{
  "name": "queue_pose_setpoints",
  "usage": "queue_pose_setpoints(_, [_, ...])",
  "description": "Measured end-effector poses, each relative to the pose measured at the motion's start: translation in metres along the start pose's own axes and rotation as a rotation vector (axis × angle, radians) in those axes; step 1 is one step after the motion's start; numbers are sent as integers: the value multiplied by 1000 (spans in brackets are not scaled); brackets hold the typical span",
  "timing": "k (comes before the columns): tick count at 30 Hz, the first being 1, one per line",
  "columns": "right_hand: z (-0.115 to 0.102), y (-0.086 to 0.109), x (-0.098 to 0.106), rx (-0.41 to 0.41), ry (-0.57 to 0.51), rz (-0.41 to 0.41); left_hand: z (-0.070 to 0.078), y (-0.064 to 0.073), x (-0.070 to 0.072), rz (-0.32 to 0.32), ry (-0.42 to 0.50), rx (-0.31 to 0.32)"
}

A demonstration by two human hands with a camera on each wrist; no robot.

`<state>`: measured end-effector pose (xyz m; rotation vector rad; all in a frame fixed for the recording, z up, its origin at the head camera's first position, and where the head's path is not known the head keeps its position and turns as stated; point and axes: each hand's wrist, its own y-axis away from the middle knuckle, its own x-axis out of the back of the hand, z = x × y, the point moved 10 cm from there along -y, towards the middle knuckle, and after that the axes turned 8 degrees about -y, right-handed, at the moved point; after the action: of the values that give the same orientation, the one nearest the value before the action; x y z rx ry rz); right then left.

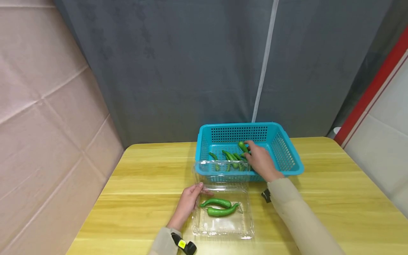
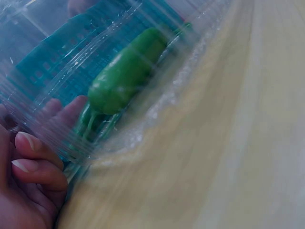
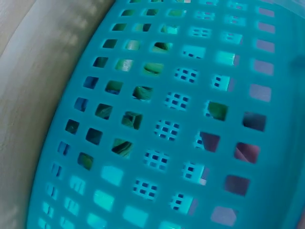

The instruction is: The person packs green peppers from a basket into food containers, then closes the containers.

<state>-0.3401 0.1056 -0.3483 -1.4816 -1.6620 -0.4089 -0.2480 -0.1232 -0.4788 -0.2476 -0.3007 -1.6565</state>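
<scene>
My right hand (image 1: 262, 162) reaches into the blue plastic basket (image 1: 200, 145) and pinches a green chili pepper (image 1: 242, 146) between thumb and fingers. Several more green peppers (image 1: 230, 157) lie on the basket floor, some seen through clear plastic. In front of the basket, a clear plastic clamshell container (image 1: 223, 228) stands with its lid (image 1: 234, 181) raised toward the basket. Two green peppers (image 1: 222, 211) lie side by side in its base. At the container's left side, my left hand (image 1: 188, 199) grips the edge; the left wrist view shows its curled fingers (image 2: 40, 176).
Both basket and container stand on a wood-grain table (image 1: 143, 198). A grey curtain (image 1: 178, 71) hangs behind the table's far edge, and a pale cloth wall (image 1: 57, 141) is on the left. Through the right wrist view, the perforated basket wall (image 3: 152, 119) hides most of the hand.
</scene>
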Motion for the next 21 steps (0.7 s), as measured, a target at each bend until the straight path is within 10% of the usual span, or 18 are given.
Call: queue_pose_setpoints(21, [-21,35,60,28,-104,302,29,13,1,-56,37,-2])
